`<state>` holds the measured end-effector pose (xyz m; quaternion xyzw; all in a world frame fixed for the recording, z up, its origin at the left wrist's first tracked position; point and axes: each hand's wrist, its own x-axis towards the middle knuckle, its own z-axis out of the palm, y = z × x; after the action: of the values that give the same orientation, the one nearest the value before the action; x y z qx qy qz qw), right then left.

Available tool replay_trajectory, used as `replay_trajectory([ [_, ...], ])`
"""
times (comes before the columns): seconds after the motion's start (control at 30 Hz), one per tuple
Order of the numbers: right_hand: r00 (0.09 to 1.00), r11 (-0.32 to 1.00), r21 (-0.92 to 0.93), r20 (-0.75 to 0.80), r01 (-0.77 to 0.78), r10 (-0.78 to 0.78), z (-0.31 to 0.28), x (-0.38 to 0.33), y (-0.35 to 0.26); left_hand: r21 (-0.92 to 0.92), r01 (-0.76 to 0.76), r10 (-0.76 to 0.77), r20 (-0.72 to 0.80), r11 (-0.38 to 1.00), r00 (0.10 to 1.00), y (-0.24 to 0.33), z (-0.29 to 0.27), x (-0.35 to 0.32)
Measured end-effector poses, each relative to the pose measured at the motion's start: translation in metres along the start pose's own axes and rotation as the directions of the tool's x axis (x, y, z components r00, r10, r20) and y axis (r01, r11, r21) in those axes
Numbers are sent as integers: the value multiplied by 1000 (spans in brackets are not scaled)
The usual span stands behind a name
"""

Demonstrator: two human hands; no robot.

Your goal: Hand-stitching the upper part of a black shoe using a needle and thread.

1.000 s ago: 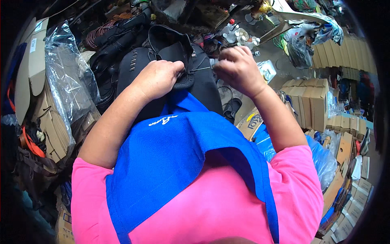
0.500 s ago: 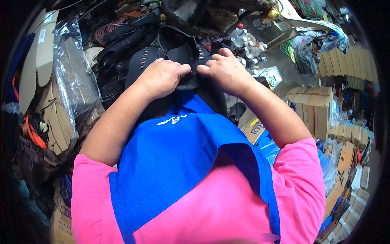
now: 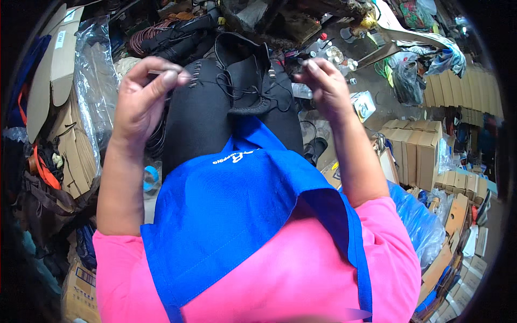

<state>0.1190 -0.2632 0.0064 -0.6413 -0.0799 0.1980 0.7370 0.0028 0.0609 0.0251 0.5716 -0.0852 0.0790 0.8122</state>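
A black shoe (image 3: 245, 72) with its opening facing up lies on my lap between my thighs. Stitches run round its toe, and black thread (image 3: 223, 86) trails from it in loose loops to both sides. Left of the shoe, my left hand (image 3: 145, 97) is raised, thumb and forefinger pinched at the thread's end. A slim object lies across those fingers, too small to name. On the other side my right hand (image 3: 328, 86) is lifted with its fingers pinched together, near the thread's other side. Blur partly hides what that hand grips.
Small bottles and jars (image 3: 334, 54) stand on the floor beyond my right hand. Stacked cardboard boxes (image 3: 414, 145) are at right. Large cardboard sheets (image 3: 62, 59) and clear plastic (image 3: 97, 70) rise at left. A dark sandal (image 3: 315, 151) lies beside my right leg.
My hands were together over the shoe. They have moved apart, left hand to the left and right hand to the right, uncovering the shoe and the looped thread.
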Motion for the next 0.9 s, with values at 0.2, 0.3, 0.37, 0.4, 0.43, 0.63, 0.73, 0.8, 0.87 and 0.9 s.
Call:
replay_trajectory([
  [0.2,989,899,425,142,-104,47,34,6,10,-97,281,-268,129,955,955,-11,31,1],
  [0.3,997,978,208,-78,-2,18,-2,-2,6,240,370,-339,-162,898,927,-23,-18,-22],
  [0.37,954,993,89,-295,79,-50,-53,-9,-3,388,446,-226,-494,807,839,-20,-72,-45],
  [0.4,948,991,-1,-292,136,-130,-91,-15,-6,356,375,-135,-545,856,827,-21,-119,-61],
  [0.43,875,993,-39,-469,113,-118,-99,-19,-20,333,300,-43,-602,894,797,-22,-150,-74],
  [0.63,978,844,-531,-203,-76,-39,-110,-29,-21,665,188,-63,-208,723,976,-21,-41,-13],
  [0.73,993,765,-640,122,75,4,-28,-11,-17,802,-168,-89,265,574,960,-28,32,22],
  [0.8,947,616,-735,316,283,-57,6,-2,-16,782,-306,-62,401,543,914,-46,53,38],
  [0.87,903,504,-769,425,393,-57,14,7,-18,786,-298,-129,428,542,895,-55,64,53],
  [0.9,885,459,-772,460,440,-76,12,10,-15,809,-256,-220,422,529,879,-58,67,59],
])
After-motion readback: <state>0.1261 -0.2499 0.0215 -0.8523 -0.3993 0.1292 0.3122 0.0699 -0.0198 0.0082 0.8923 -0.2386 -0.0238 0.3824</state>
